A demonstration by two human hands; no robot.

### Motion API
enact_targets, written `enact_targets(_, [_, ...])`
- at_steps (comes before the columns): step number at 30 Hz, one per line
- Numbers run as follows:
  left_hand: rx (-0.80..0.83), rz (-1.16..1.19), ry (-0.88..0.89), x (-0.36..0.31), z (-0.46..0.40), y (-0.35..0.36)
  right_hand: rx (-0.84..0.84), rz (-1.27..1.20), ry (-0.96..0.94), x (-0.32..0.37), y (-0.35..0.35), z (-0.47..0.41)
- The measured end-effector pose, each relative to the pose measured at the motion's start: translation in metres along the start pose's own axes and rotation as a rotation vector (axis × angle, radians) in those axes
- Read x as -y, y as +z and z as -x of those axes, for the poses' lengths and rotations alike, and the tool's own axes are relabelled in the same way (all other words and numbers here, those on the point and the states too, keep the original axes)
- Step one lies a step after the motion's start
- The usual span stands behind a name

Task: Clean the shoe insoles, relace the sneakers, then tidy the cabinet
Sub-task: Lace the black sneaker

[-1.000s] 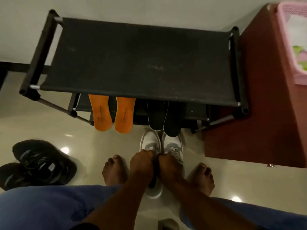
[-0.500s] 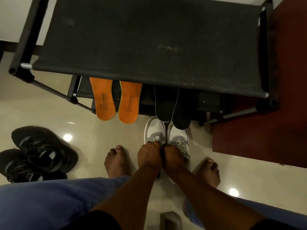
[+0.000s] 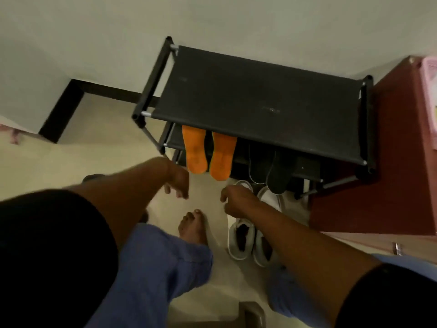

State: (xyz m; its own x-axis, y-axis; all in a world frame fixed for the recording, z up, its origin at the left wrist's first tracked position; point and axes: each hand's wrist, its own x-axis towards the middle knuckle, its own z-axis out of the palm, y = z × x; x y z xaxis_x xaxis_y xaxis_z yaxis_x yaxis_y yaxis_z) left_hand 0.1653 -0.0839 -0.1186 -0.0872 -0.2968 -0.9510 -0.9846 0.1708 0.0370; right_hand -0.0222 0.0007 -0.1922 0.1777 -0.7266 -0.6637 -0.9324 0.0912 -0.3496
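Both hands have let go: the left hand [image 3: 177, 183] and right hand [image 3: 236, 201] hang loosely curled (holding nothing) above the floor, the white sneakers [image 3: 250, 235] just beneath the right.

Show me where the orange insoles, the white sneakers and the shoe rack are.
orange insoles [image 3: 195, 153]: head view, middle of the left insole.
white sneakers [image 3: 238, 241]: head view, heel opening of the left sneaker.
shoe rack [image 3: 255, 98]: head view, bare top shelf fabric.

Both hands [image 3: 179, 183] [image 3: 236, 202] hang empty above white sneakers [image 3: 246, 240] before the rack [image 3: 260, 102].
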Motion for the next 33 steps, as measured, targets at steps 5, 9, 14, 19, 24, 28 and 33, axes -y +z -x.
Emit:
enact_targets(5, [-0.306, 0.144, -0.105, 0.118, 0.017, 0.02, -0.05, -0.006, -0.154, 0.072, -0.011, -0.019])
enact_targets(9, [-0.362, 0.156, -0.207, 0.189, 0.003, 0.079, -0.044, 0.023, -0.271, 0.134, 0.0, -0.047])
enact_targets(14, [-0.382, 0.418, -0.243, 0.223, -0.028, 0.144, 0.047, 0.067, -0.378, 0.191, 0.035, -0.084])
enact_targets(19, [-0.626, 0.711, -0.302, 0.22, -0.073, 0.185, 0.184, 0.186, -0.506, 0.222, 0.08, -0.119])
enact_targets(24, [-1.021, 0.857, -0.465, 0.232, -0.103, 0.192, 0.273, 0.264, -0.595, 0.237, 0.121, -0.164])
enact_targets(28, [-0.959, 0.798, -0.419, 0.256, -0.126, 0.192, 0.231, 0.264, -0.625, 0.246, 0.138, -0.19])
enact_targets(33, [-0.9, 0.747, -0.442, 0.273, -0.148, 0.194, 0.06, 0.179, -0.597, 0.262, 0.159, -0.208])
